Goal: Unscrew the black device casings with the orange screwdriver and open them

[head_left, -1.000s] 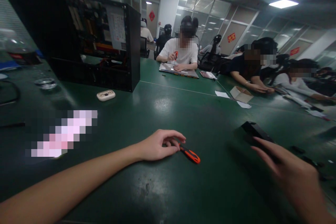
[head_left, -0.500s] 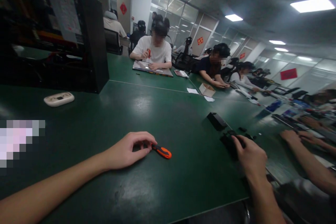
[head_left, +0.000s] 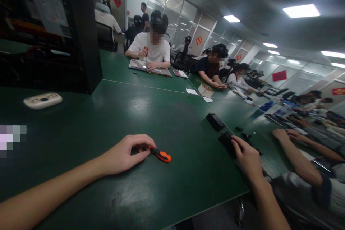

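My left hand [head_left: 124, 153] rests on the green table [head_left: 167, 115] with its fingers curled over the near end of an orange-and-black screwdriver [head_left: 161, 155], whose handle lies flat and points right. My right hand [head_left: 246, 155] reaches to the table's right side and its fingers close on a small black object [head_left: 225, 140]. A black box-shaped part [head_left: 215, 121] lies just beyond it, with several small black bits [head_left: 242, 133] beside it.
An open black computer case [head_left: 54, 32] stands at the far left, with a small white device [head_left: 42, 100] in front of it. Other people sit and work along the far and right sides. A cardboard box [head_left: 205, 90] and papers lie further along. The table edge runs close at the lower right.
The view has swung to the right. My right hand moved forward onto the small black object. My left hand stays on the screwdriver.
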The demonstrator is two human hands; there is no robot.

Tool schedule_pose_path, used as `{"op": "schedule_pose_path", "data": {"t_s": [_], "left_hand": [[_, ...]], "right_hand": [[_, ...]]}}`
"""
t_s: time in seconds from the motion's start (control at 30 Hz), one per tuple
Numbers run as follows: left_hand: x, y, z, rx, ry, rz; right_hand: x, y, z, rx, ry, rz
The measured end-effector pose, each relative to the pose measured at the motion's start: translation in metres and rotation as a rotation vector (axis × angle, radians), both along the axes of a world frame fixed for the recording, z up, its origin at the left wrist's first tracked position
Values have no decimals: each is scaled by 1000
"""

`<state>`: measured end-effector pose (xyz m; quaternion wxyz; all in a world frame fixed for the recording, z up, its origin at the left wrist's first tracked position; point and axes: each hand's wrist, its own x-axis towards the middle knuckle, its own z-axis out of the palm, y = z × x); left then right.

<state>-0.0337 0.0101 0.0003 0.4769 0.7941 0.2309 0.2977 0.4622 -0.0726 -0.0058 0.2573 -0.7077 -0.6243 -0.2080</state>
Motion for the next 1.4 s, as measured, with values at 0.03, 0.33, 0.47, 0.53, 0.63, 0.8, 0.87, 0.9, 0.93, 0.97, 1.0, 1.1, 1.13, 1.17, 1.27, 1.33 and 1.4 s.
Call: {"op": "schedule_pose_path", "data": {"t_s": [0.03,0.33,0.47,0.53,0.63,0.8,0.87,0.9,0.93,0.97,1.0,1.1,1.13,1.17,1.27,1.33,1.4], "left_hand": [[0,0,0,0,1,0],[-1,-1,1,47,24,-8],[-2,-1,0,70,40,-8],[-2,-2,0,72,46,-12],[-2,-3,0,85,55,-16],[-3,-5,-1,124,65,-20],[-3,-5,-1,134,70,-19],[-3,-6,-1,138,72,-18],[-3,-6,-1,142,74,-17],[-3,-6,-1,146,76,-18],[-3,-6,0,150,75,-21],[-3,-6,0,154,67,-20],[-3,-6,0,151,65,-17],[-2,-6,0,146,65,-13],[-2,-7,2,127,86,2],[-1,-7,3,121,94,8],[-1,-7,4,119,88,14]], "right_hand": [[1,0,-2,-5,8,6],[10,-2,-4,-201,-40,45],[16,-7,8,-317,-77,106],[21,-10,13,-379,-105,158],[24,-13,17,-446,-138,209],[16,-15,20,-427,-132,191],[13,-14,27,-412,-129,189],[13,-12,32,-405,-126,195],[13,-9,37,-398,-120,206],[14,-5,43,-390,-111,222],[14,-1,49,-381,-98,239],[15,18,59,-315,-23,261],[14,25,60,-276,13,247],[14,32,60,-232,52,224],[10,51,54,-151,176,150],[8,59,50,-157,243,129],[6,63,48,-173,289,123]]}}
